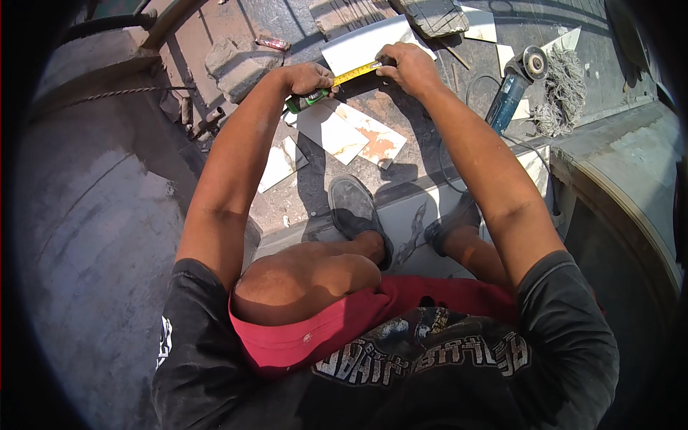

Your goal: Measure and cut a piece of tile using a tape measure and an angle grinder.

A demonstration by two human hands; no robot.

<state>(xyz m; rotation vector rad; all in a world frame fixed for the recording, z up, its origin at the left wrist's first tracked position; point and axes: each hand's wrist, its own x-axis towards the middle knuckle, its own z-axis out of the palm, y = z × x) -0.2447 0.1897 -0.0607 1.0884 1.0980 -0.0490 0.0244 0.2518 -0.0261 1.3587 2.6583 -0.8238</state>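
Observation:
A green and black tape measure (307, 100) is in my left hand (309, 77), whose fingers are closed on its case. A short length of yellow blade (356, 74) runs out to the right. At the blade's end, my right hand (410, 69) pinches the tip between thumb and fingers. The blade spans along the near edge of a large white tile (365, 44); whether it touches the tile I cannot tell. Nearer to me, cut white tile pieces (333, 136) with brown veining lie overlapped on the dusty ground.
At the right, a blue angle grinder (510, 93) lies with its cord trailing toward me, beside a heap of grey string (562, 89). Rough stone blocks (240, 68) sit at the left, another block (432, 16) at the back. A small red-labelled can (273, 44) lies near the left block.

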